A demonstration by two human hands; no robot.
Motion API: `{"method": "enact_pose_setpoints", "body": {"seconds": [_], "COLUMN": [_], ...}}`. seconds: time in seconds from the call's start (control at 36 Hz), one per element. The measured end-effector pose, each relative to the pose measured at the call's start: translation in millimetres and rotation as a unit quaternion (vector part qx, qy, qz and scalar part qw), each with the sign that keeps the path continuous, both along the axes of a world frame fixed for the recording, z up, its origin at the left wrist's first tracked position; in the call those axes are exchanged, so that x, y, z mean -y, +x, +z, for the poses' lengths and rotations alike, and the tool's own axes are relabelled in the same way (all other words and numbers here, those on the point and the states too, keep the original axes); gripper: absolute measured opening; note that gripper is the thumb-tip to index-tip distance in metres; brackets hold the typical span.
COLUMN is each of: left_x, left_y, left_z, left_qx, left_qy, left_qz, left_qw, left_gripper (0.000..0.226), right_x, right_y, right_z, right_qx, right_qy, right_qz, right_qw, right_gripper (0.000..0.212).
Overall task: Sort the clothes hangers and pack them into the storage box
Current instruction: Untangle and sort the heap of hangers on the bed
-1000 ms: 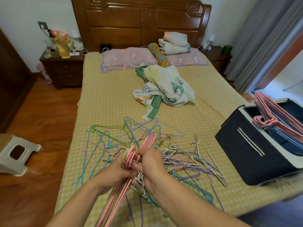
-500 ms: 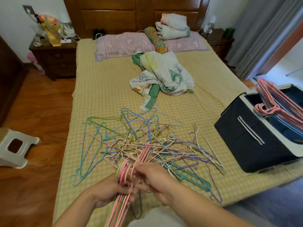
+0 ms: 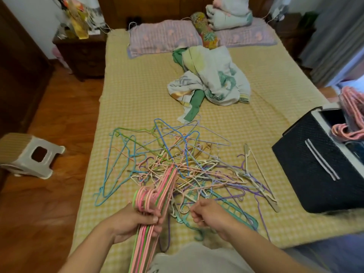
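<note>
A tangled pile of thin hangers (image 3: 189,166) in blue, green, purple, cream and pink lies on the near part of the yellow checked bed (image 3: 137,99). My left hand (image 3: 136,221) grips a stacked bunch of pink and green hangers (image 3: 149,201) just below their hooks. My right hand (image 3: 210,213) sits to the right of the bunch, fingers curled, over the teal hanger (image 3: 228,209) at the pile's near edge; whether it pinches a wire I cannot tell. The dark storage box (image 3: 319,168) stands at the bed's right edge with pink hangers (image 3: 348,131) in it.
A crumpled cloth (image 3: 212,79) lies mid-bed, pillows (image 3: 163,36) and folded bedding at the head. A white plastic stool (image 3: 29,156) stands on the wooden floor to the left. Dark nightstands flank the bed, and grey curtains hang at the right.
My right hand has come off the pink and green bunch and moved right, over the pile's near edge. The left hand still holds the bunch. The view tilted down.
</note>
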State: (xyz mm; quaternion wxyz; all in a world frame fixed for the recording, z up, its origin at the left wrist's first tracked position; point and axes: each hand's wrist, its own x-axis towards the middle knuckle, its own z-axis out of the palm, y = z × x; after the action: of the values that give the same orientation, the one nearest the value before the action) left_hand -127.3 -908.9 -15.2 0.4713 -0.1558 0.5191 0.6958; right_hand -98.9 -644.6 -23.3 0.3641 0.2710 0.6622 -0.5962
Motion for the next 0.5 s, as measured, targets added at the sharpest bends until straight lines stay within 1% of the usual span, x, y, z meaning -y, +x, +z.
{"method": "enact_pose_setpoints", "body": {"seconds": [0.08, 0.11, 0.19, 0.22, 0.25, 0.28, 0.33, 0.39, 0.44, 0.47, 0.5], "left_x": [3, 4, 4, 6, 10, 14, 20, 24, 30, 31, 30], "left_y": [9, 14, 31, 41, 45, 51, 61, 70, 78, 83, 83], "left_z": [-3, -6, -10, -18, -20, -23, -26, -27, -29, -28, -22], "left_qx": [-0.023, -0.037, -0.080, -0.087, -0.109, -0.122, -0.129, -0.110, -0.090, -0.082, -0.079], "left_qy": [-0.031, -0.045, -0.131, -0.174, -0.207, -0.233, -0.279, -0.309, -0.332, -0.342, -0.347], "left_qz": [0.014, 0.020, 0.034, 0.053, 0.052, 0.042, 0.015, 0.005, 0.007, 0.007, 0.003], "left_qw": [0.999, 0.998, 0.988, 0.979, 0.971, 0.964, 0.952, 0.945, 0.939, 0.936, 0.935], "left_gripper": [0.027, 0.027, 0.029, 0.033, 0.041, 0.045, 0.031, 0.017, 0.013, 0.012, 0.012], "right_x": [-21, -28, -49, -54, -59, -65, -74, -81, -87, -90, -96], "right_y": [9, 14, 25, 20, 15, 7, -18, -45, -73, -81, -89], "right_z": [-25, -33, -58, -76, -83, -96, -121, -142, -162, -175, -181], "right_qx": [0.057, 0.075, 0.114, 0.123, 0.112, 0.086, 0.019, -0.051, -0.139, -0.169, -0.171], "right_qy": [0.019, 0.034, 0.115, 0.137, 0.173, 0.209, 0.279, 0.333, 0.389, 0.407, 0.424], "right_qz": [-0.032, -0.025, 0.037, 0.084, 0.129, 0.187, 0.289, 0.343, 0.395, 0.426, 0.452], "right_qw": [0.998, 0.996, 0.986, 0.979, 0.970, 0.956, 0.916, 0.877, 0.821, 0.791, 0.766], "right_gripper": [0.016, 0.017, 0.011, 0.008, 0.006, 0.009, 0.020, 0.019, 0.020, 0.023, 0.027]}}
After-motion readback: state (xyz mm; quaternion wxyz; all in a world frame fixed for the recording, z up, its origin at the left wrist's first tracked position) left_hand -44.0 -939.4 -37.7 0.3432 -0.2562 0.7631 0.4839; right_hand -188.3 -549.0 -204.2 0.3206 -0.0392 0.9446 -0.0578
